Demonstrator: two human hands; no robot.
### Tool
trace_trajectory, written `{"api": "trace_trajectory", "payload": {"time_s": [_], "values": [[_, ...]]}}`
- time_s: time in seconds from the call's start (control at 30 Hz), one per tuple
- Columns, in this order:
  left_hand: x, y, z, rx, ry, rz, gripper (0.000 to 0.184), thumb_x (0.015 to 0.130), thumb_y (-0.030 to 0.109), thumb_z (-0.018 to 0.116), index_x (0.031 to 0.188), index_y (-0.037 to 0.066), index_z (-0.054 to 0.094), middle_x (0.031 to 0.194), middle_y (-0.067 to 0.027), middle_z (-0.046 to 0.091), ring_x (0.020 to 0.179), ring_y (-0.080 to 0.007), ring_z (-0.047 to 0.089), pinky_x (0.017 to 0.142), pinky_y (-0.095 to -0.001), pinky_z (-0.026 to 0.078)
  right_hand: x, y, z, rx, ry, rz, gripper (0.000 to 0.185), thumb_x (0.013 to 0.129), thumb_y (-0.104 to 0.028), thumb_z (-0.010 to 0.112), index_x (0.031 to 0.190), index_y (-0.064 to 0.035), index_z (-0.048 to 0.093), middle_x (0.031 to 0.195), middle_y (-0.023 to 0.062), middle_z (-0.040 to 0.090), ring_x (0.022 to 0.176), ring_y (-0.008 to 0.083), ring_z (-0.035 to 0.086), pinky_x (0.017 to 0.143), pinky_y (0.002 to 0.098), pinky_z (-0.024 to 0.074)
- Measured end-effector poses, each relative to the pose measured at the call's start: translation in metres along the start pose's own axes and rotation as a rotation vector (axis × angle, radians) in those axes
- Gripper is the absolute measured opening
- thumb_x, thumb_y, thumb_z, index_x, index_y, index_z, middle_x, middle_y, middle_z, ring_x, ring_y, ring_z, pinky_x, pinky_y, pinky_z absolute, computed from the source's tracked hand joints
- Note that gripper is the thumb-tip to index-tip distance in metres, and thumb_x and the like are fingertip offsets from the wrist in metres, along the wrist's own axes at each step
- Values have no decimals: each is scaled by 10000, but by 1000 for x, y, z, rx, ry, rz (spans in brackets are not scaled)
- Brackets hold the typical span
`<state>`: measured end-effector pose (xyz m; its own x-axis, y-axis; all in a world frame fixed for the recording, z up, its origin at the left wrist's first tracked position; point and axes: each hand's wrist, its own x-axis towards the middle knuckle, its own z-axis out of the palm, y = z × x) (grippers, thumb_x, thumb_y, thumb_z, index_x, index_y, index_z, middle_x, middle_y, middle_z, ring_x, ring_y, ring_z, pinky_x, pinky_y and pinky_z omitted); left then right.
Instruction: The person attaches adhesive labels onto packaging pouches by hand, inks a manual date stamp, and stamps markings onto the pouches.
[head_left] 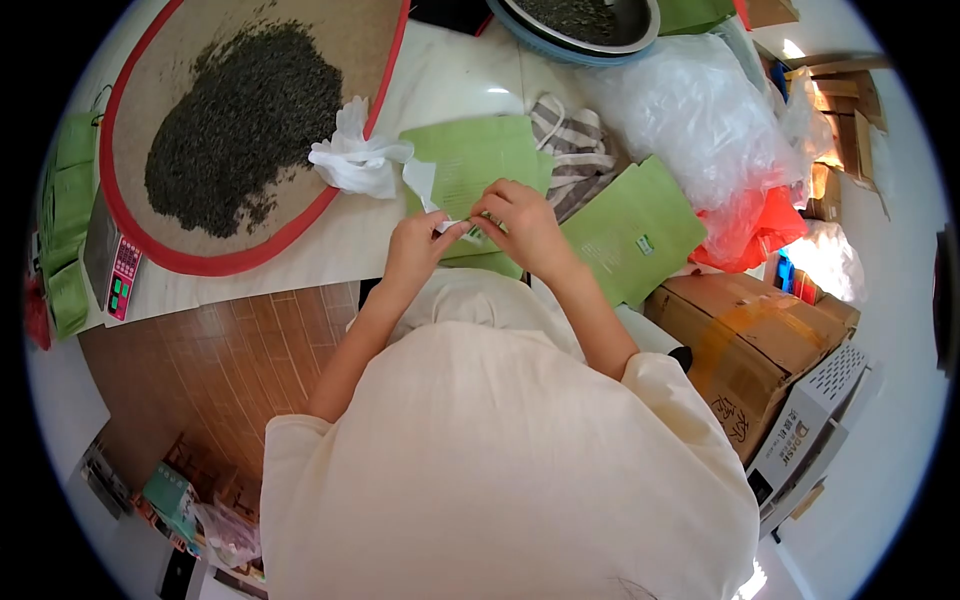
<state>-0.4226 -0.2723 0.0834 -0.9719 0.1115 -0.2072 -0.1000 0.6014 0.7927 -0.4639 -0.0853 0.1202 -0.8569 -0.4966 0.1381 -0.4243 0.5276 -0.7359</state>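
In front of my body, my left hand is closed, its thumb and fingers pinching the lower end of a thin white strip. My right hand is closed as well, with its fingertips meeting the left ones at that end; what exactly lies between them is too small to tell. Under and behind the hands lie green printed pouches. Close to the strip, a crumpled white cloth or film hangs over the red rim of a round tray, which bears a heap of dark loose leaves.
Another green pouch and a striped cloth lie to the right, beside clear plastic bags and a red bag. A metal bowl stands at the back. A scale sits left; a cardboard box is lower right.
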Motion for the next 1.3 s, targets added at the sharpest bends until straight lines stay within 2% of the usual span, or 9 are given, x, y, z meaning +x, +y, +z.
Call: {"api": "trace_trajectory", "payload": {"time_s": [0.07,0.13,0.2,0.27,0.3,0.4,0.47,0.6,1.3], "values": [[1,0,1,26,-43,-19,373,816,343,686,838,-25,636,666,-164,597,561,-274,558,532,-363,436,-1,0,0,-99,-26,-105,102,753,-65,687,818,-49,610,858,85,584,784,290,584,630,354,469],[1,-5,4,50,-80,-42,435,819,391,671,923,-30,641,735,-189,621,624,-323,587,582,-383,468,-1,5,-1,-37,49,-47,97,770,-70,678,840,-44,617,838,79,593,759,263,590,625,337,468],[-3,-19,14,167,26,22,607,838,466,616,1168,-39,555,943,-255,601,850,-385,596,753,-403,483,0,17,-1,27,116,10,95,786,-75,670,861,-39,624,818,72,602,734,236,595,621,319,467],[-2,-24,15,89,-80,-59,650,855,474,587,1245,-36,487,1028,-278,564,926,-403,564,817,-408,460,6,48,5,263,180,462,94,814,-71,638,888,-14,630,782,101,635,680,236,607,637,329,481],[-2,-27,16,14,-190,-136,698,871,482,558,1321,-33,420,1112,-302,527,1002,-422,532,881,-413,437,7,68,12,263,177,465,94,814,-71,638,888,-14,630,782,101,635,680,236,607,637,329,481],[-6,-49,34,-33,-208,-68,604,892,397,556,1307,-27,441,1110,-291,526,1024,-405,527,890,-409,428,17,121,36,280,135,552,130,837,-86,618,919,15,628,747,131,650,664,213,616,636,309,484],[-9,-52,36,-5,-242,-77,576,893,362,553,1312,-17,439,1096,-284,531,1014,-402,530,884,-407,430,26,133,52,295,117,535,145,835,-94,625,897,36,629,737,104,649,654,140,584,621,272,465],[-11,-56,37,1,-274,-102,528,884,292,557,1322,19,443,1061,-261,543,991,-391,538,862,-401,438,33,149,71,211,76,524,149,819,-99,638,899,27,637,737,102,653,647,157,593,620,281,472],[-11,-65,42,62,-263,-51,543,859,280,587,1324,37,448,999,-233,547,941,-377,542,834,-414,441,31,148,81,151,127,570,144,780,-97,672,873,13,656,728,115,663,644,180,623,630,288,494]]}}
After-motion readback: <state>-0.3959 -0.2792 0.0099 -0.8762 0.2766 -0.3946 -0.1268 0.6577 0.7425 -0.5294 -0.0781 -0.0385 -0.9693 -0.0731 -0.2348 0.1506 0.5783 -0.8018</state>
